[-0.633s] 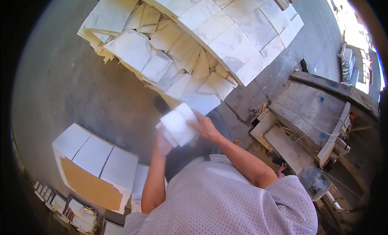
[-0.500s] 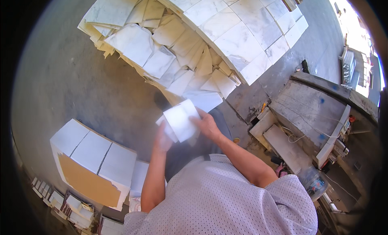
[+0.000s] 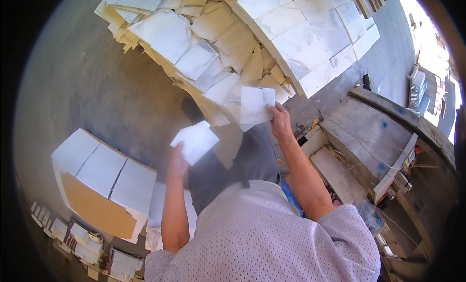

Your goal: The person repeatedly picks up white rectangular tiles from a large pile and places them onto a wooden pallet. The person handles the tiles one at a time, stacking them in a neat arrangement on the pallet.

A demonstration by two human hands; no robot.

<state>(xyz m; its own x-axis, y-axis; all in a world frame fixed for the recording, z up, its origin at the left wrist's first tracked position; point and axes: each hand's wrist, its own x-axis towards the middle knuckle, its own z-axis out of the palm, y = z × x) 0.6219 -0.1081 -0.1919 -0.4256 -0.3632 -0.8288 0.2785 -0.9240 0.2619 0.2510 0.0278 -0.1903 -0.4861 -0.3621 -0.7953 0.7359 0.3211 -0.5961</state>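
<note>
My left hand (image 3: 178, 161) is closed on the lower left edge of a white stone tile piece (image 3: 195, 140), irregular in outline, held above my lap. Higher and to the right, my right hand (image 3: 280, 119) pinches another white tile piece (image 3: 257, 105) by its right side. A gap separates the two pieces. Just beyond the right-hand piece lies a heap of broken white and cream stone pieces (image 3: 204, 56), whose near corner it partly covers.
Square marble tiles (image 3: 301, 32) with grey veins lie in rows past the heap. At left stands a block of stacked white tiles (image 3: 104, 170) with a tan side. A grey-topped workbench (image 3: 364, 129) with cables is on the right.
The two tile pieces, held together before, are now apart. My right hand has moved up and right with one, my left hand slightly left with the other.
</note>
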